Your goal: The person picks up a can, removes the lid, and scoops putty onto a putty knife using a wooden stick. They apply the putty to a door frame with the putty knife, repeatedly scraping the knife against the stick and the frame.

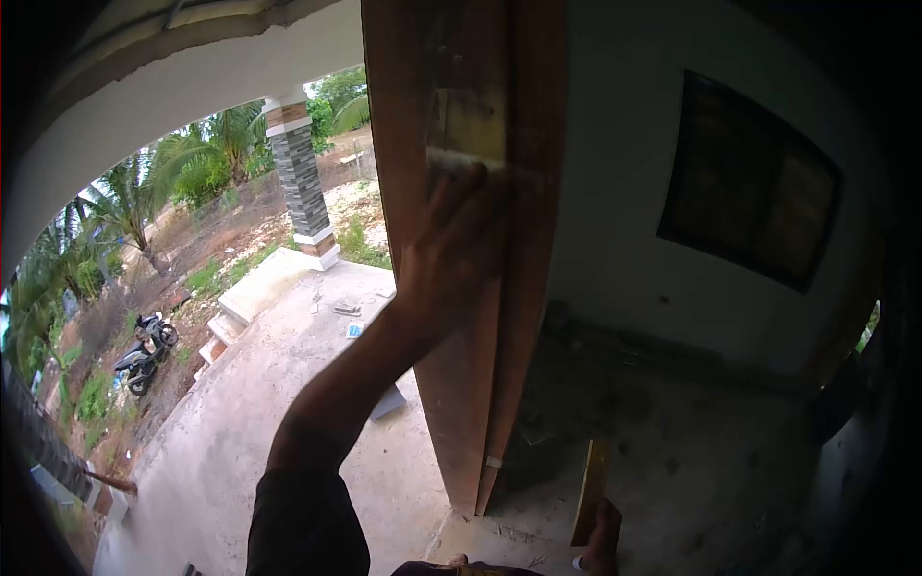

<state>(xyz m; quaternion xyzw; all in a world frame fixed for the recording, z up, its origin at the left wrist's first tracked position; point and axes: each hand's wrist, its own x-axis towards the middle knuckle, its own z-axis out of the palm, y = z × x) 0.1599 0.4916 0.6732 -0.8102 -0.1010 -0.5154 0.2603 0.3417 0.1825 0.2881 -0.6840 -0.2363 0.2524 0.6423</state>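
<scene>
My left hand [451, 235] reaches up to the brown wooden door frame [466, 403]. Its fingers are bent and closed against the wood, at the lower edge of a pale, yellowish rectangular patch [471, 125]. A blurred whitish band runs along the fingertips; I cannot tell what the fingers hold. Low on the right, my right hand [602, 540] grips a thin, flat, yellowish board [589, 494], held nearly upright beside the foot of the frame. Only part of this hand shows at the lower edge of the view.
Left of the frame lies a pale concrete porch floor [288, 384] with a tiled pillar [300, 173] and a small blue-and-white packet [354, 330]. A motorbike [144, 353] stands outside. To the right is a dark room with a window [754, 182].
</scene>
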